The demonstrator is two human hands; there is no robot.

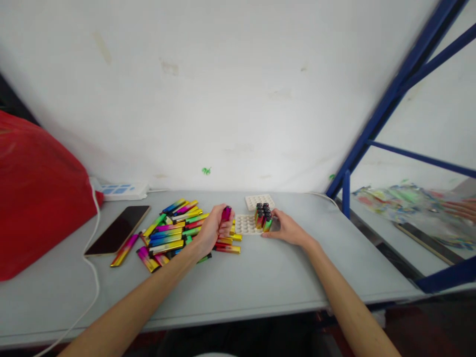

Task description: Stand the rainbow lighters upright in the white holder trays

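A pile of rainbow-coloured stick-shaped devices (pixel 174 229) lies on the grey table (pixel 260 277). My left hand (pixel 214 229) is closed round one magenta stick (pixel 226 213), held upright at the right edge of the pile. A white tray with round holes (pixel 245 224) sits just right of it, with several sticks (pixel 263 216) standing upright in its right part. My right hand (pixel 285 228) rests against the tray's right side, its fingers pinched on the nearest standing stick (pixel 267 225). A second white tray (pixel 256 200) lies behind.
A dark phone (pixel 118 229) lies left of the pile, with a white cable (pixel 94 267) running past it. A white power strip (pixel 121 190) sits by the wall. A red bag (pixel 37 193) fills the left. A blue metal frame (pixel 375 129) stands at right; another person's hand (pixel 461 209) shows beyond it.
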